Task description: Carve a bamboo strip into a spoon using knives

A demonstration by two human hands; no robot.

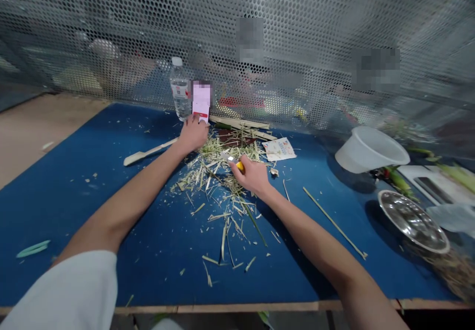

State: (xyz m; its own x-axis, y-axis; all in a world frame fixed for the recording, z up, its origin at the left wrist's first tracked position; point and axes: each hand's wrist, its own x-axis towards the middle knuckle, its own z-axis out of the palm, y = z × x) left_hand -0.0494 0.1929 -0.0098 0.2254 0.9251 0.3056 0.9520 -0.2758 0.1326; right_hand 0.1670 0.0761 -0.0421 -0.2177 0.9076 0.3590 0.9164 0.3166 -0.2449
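My left hand (194,133) reaches to the lower edge of an upright phone (201,103) with a lit pink screen. Its fingers are stretched out, touching or just in front of the screen, and nothing shows in its grasp. My right hand (254,174) is closed around a yellow-handled utility knife (240,166), whose metal blade points left over a heap of pale green plant shavings (213,164). A wooden stick with a broad, flat end (135,158) lies left of the heap. Beside the phone stands a clear water bottle (180,95) with a white cap.
A perforated metal screen (297,33) rises behind the blue tabletop (111,211). On the right are a translucent white tub (351,154) and a steel bowl (413,219). A printed paper packet (279,149) and a thin stalk (332,220) lie nearer. Green ties (33,249) rest far left.
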